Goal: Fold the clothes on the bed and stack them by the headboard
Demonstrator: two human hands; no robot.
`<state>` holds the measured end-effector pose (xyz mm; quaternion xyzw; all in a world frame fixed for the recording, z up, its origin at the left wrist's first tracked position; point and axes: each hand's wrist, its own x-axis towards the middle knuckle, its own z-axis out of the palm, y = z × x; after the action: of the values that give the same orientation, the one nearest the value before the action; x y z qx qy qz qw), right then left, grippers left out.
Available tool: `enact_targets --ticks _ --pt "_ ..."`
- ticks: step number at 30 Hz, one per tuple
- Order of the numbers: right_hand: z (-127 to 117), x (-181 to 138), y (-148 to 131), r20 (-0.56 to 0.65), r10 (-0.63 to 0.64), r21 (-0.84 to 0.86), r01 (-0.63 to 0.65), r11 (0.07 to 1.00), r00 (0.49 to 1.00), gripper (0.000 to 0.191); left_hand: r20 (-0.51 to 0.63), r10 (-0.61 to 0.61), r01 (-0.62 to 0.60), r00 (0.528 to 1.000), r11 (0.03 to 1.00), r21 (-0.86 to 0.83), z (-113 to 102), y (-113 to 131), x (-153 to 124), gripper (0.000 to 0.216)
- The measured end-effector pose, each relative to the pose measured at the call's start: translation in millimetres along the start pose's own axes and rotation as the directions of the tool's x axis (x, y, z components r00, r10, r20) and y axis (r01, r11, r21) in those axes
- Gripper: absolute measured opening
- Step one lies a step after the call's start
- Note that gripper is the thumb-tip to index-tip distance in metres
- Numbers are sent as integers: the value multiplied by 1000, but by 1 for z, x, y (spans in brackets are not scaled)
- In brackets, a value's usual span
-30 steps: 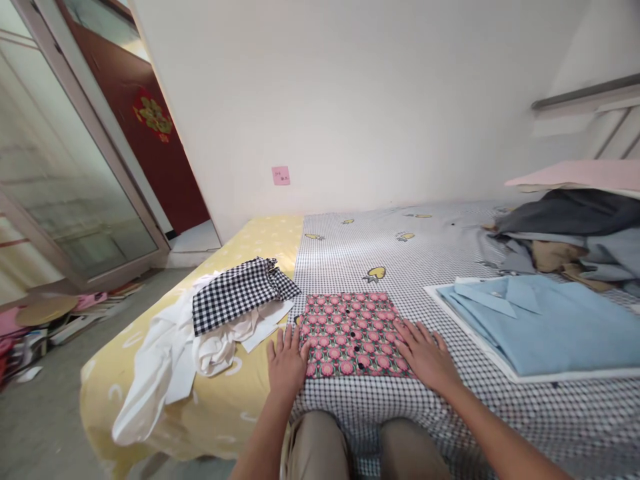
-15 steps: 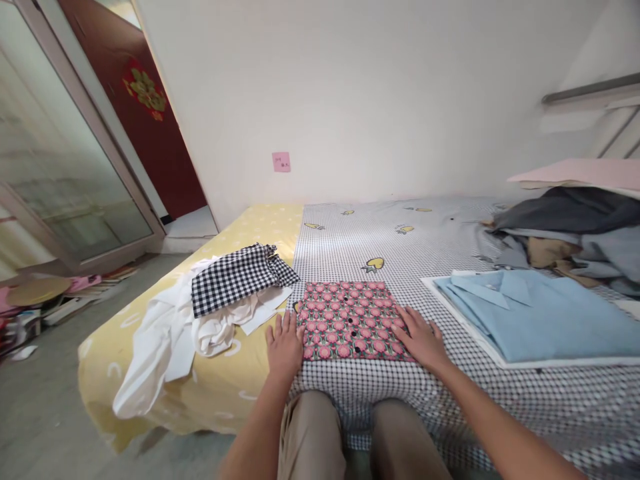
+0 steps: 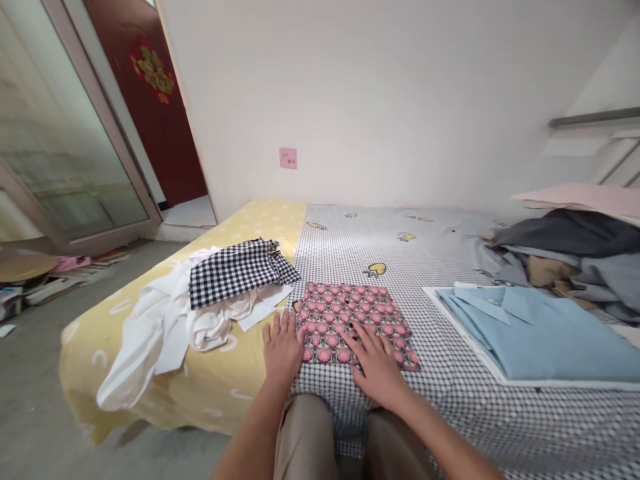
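Garment (image 3: 325, 327), floral, folded, dark-buttoned: it is lying directly beneath the flat, spread fingers of my right hand (image 3: 377, 373), the nearer of the two, its longer side seemingly running crosswise toward my left hand (image 3: 283, 350), whose fingers are resting slightly apart along its left edge, neither hand gripping. Grey checked sheet (image 3: 340, 250) is stretching under and beyond my fingers; yellow sheet (image 3: 215, 380), bordering the left ones, is carrying a black-and-white checked garment (image 3: 233, 275) on white cloth (image 3: 135, 360). Light-blue shirt (image 3: 565, 340) is lying well right of my right fingers, a pale wall (image 3: 400, 120) standing beyond both hands.
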<state>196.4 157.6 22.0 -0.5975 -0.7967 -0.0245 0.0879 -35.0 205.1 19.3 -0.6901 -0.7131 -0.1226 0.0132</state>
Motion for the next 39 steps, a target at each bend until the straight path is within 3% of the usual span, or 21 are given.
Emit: enact_targets --ticks 5,12,14,16,17,19,21,23,26,29,32,35,39 --pt "11 -1 -5 -41 11 -138 -16 990 999 84 -36 -20 18 999 999 -32 -1 1 -1 63" --pt "6 30 -31 -45 81 -175 -88 981 996 70 15 -113 113 994 974 -194 -7 2 2 63" --pt "-3 37 -32 -15 92 -100 -93 991 996 65 17 -114 115 993 965 -236 -7 0 3 62" --pt "-17 45 -27 29 130 156 -133 979 991 60 16 -119 119 993 955 -271 -8 -2 3 62" --pt "-24 50 -22 55 176 355 -184 916 983 55 14 -122 121 992 951 -285 -7 -3 4 61" --pt "-41 64 -10 119 284 698 -284 658 951 41 6 -130 126 992 948 -293 -7 -4 4 61" --pt "-57 84 2 168 355 854 -316 413 920 28 -19 -122 113 992 960 -256 -4 -3 3 59" --pt "-72 108 12 192 388 906 -314 282 901 17 -70 -90 77 993 982 -172 0 -1 2 56" --pt "-96 145 23 235 438 964 -267 12 868 9 -159 -37 35 987 999 -18 8 1 0 57" --pt "-122 173 33 222 468 964 -123 -234 856 12 -200 -28 43 979 996 73 17 2 2 56" --pt "-141 181 38 188 509 914 40 -404 840 16 -208 -24 49 978 992 115 21 1 4 56" --pt "-132 161 34 192 570 850 155 -504 799 20 -213 -20 50 977 989 138 22 0 5 56" --pt "-65 100 16 298 644 784 204 -586 705 33 -203 -20 52 979 987 155 18 1 6 57"
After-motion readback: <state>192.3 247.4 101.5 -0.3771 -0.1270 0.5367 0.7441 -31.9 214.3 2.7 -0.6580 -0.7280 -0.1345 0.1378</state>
